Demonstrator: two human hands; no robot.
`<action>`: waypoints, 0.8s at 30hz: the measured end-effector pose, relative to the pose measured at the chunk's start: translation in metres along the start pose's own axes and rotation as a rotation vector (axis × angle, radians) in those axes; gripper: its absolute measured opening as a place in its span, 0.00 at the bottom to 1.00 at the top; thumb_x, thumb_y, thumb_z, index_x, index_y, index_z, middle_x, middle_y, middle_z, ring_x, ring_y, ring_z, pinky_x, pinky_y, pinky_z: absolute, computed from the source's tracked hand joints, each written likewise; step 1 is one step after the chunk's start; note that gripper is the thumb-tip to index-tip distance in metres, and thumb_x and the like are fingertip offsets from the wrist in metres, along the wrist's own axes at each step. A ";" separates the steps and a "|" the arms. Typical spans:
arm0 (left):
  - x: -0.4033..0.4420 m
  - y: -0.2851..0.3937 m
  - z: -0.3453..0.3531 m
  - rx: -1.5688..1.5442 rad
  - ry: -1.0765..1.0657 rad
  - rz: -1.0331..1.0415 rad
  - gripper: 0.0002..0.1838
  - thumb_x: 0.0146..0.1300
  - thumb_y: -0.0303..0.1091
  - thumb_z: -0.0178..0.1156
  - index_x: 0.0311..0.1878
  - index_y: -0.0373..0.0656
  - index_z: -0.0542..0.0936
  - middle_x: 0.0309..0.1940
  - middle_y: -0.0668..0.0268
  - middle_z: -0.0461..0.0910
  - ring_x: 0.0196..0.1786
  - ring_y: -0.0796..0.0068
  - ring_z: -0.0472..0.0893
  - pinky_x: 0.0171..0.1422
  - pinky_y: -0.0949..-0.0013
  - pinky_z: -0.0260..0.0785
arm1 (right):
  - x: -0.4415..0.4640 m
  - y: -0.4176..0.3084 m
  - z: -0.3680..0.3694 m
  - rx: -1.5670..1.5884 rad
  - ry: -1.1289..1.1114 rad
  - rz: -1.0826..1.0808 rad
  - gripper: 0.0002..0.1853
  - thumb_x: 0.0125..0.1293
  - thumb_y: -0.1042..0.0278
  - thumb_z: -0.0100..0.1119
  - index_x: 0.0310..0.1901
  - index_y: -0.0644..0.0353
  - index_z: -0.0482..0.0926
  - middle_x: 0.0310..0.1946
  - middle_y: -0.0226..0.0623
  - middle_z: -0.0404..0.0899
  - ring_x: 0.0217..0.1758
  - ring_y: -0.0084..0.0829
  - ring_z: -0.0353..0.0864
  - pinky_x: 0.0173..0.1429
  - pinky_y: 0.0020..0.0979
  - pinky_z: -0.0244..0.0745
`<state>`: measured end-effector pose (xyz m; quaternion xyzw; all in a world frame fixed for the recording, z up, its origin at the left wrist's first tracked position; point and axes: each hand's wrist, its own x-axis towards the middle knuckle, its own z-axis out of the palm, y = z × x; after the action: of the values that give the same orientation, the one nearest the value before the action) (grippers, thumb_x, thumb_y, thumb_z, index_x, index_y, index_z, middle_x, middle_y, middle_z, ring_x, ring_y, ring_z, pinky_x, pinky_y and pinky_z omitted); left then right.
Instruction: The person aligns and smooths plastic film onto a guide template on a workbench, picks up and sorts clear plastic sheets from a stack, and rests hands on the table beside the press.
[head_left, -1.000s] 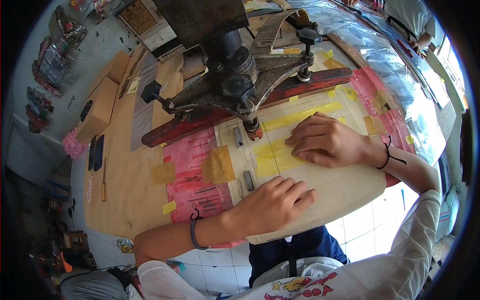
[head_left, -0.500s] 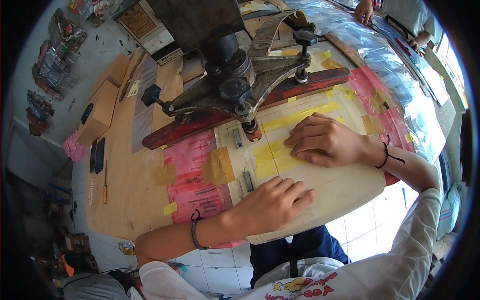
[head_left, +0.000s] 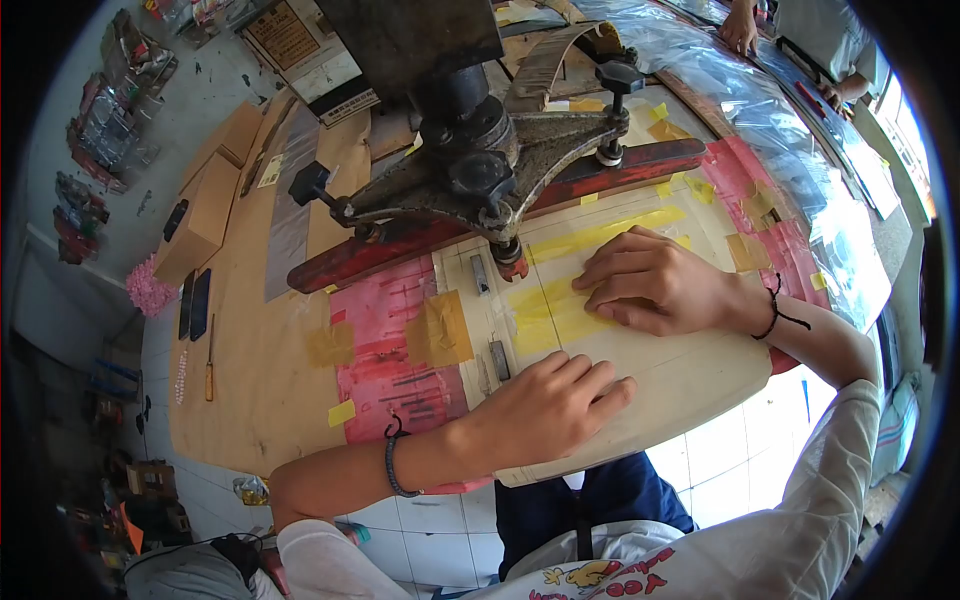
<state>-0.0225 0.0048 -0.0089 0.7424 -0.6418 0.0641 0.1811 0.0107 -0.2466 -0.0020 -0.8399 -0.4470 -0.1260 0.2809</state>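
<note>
My left hand point(head_left: 550, 408) rests on the lower part of a pale board point(head_left: 670, 375), fingers curled under so that whatever they hold, if anything, is hidden. Beyond it, my right hand point(head_left: 655, 285) lies with bent, slightly spread fingers on yellow tape point(head_left: 550, 310); nothing shows in its grasp. Two small grey metal blocks point(head_left: 500, 361) sit along the board's left side, one close to my left fingers. Just past my hands stands a black three-armed metal press head point(head_left: 480, 160) with knobs, over a red bar point(head_left: 400, 245) across the board.
Pink sheeting point(head_left: 390, 350) with brown tape borders the board on the left. A wooden-handled tool point(head_left: 210, 360) and a dark phone-like slab point(head_left: 200, 303) lie on the brown tabletop point(head_left: 260, 400) near a cardboard box point(head_left: 200, 220). Clear plastic point(head_left: 720, 80) and another person's hand point(head_left: 740, 30) are at upper right.
The whole view has shifted very slightly. Both hands keep the same places on the board, with no visible change in grip.
</note>
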 end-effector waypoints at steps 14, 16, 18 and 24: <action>0.001 0.000 -0.001 -0.011 0.000 -0.001 0.23 0.58 0.32 0.64 0.58 0.42 0.78 0.38 0.62 0.75 0.40 0.63 0.82 0.48 0.60 0.76 | 0.001 -0.001 -0.001 -0.003 0.003 -0.013 0.06 0.65 0.70 0.68 0.41 0.61 0.87 0.49 0.38 0.88 0.56 0.42 0.84 0.61 0.42 0.78; 0.001 0.000 -0.001 -0.015 -0.001 -0.005 0.22 0.57 0.31 0.64 0.57 0.42 0.78 0.38 0.62 0.75 0.40 0.63 0.82 0.48 0.60 0.76 | 0.001 0.000 -0.001 0.002 0.004 -0.014 0.06 0.65 0.70 0.68 0.41 0.61 0.87 0.49 0.38 0.88 0.56 0.41 0.84 0.61 0.42 0.78; 0.001 0.000 0.000 -0.014 -0.004 -0.009 0.22 0.57 0.31 0.64 0.57 0.41 0.79 0.38 0.62 0.75 0.40 0.63 0.82 0.48 0.60 0.76 | 0.000 0.001 0.001 0.009 0.008 -0.011 0.06 0.65 0.70 0.67 0.41 0.61 0.87 0.49 0.37 0.88 0.56 0.41 0.84 0.61 0.42 0.78; 0.000 -0.001 -0.002 -0.022 -0.003 0.001 0.24 0.56 0.32 0.66 0.58 0.42 0.78 0.39 0.62 0.75 0.41 0.62 0.82 0.48 0.60 0.76 | 0.001 -0.001 -0.001 -0.002 -0.001 -0.014 0.06 0.66 0.70 0.67 0.41 0.61 0.87 0.49 0.38 0.87 0.56 0.42 0.84 0.62 0.42 0.78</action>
<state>-0.0214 0.0053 -0.0071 0.7402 -0.6431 0.0562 0.1882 0.0105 -0.2465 -0.0001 -0.8370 -0.4530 -0.1279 0.2790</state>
